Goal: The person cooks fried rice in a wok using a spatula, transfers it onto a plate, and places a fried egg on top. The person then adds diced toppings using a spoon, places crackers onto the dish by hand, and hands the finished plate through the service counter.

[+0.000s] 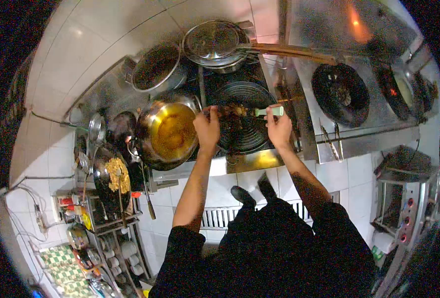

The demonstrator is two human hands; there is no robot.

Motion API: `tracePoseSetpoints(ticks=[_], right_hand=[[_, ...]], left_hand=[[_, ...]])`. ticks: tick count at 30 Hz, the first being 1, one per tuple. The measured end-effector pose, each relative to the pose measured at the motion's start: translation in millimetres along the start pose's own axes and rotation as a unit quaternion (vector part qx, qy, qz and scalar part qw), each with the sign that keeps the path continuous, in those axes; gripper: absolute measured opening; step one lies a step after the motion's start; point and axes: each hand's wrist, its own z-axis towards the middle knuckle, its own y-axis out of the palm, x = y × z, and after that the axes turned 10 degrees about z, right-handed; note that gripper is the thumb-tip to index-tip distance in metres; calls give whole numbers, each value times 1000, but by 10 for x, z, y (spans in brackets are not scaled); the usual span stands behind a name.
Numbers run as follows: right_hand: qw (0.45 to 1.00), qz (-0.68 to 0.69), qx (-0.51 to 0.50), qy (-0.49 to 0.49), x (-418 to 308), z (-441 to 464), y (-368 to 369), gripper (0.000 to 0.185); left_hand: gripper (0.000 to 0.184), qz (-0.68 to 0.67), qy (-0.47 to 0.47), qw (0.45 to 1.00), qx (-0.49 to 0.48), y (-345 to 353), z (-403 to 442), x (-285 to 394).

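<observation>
My right hand is closed around the pale green handle of a utensil whose kind I cannot make out. A dark brown, uneven piece stretches leftward from the handle. My left hand has its fingers pinched at the left end of that piece; whether this is food or part of the utensil is unclear. Both hands are above a round black ridged grill pan on the stove. Left of my left hand stands a wok of golden oil.
Behind are a deep pot and a lidded pan, with long wooden handles reaching right. A black wok and metal tongs lie right. At left, a pan holds yellowish food above a shelf rack.
</observation>
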Motion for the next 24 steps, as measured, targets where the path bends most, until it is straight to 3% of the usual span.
tracePoseSetpoints(ticks=[3,5,6,10,12,13,15,16,17,24], right_hand=[[999,34,-29,12,12,0,114,22],[998,49,20,42,-224,-41,154,21],[999,29,17,-5,-322,-53,135,20],[997,45,-67,15,-243,-34,180,24],[980,184,-64,30,-270,-27,214,23],[981,181,-71,28,-255,-31,214,23],[994,94,1,-49,-214,-17,174,24],[1000,0,-4,-16,-220,-38,127,24],[1000,0,-11,-20,-214,-26,135,24],[978,180,-104,-7,-261,18,340,22]], left_hand=[[35,-24,8,1000,17,-57,-64,106],[35,9,-30,999,-23,-121,-94,174],[35,19,-38,999,-31,-129,-89,192],[34,0,-52,998,-26,-294,-242,195],[33,-76,-10,997,-2,-345,-338,145],[33,-77,-16,997,3,-432,-411,164],[32,-108,-47,993,-26,-647,-591,226],[31,-127,-83,987,-47,-751,-703,234],[31,-129,-87,987,-40,-844,-802,249],[30,-205,-245,947,3,-1234,-1652,162]])
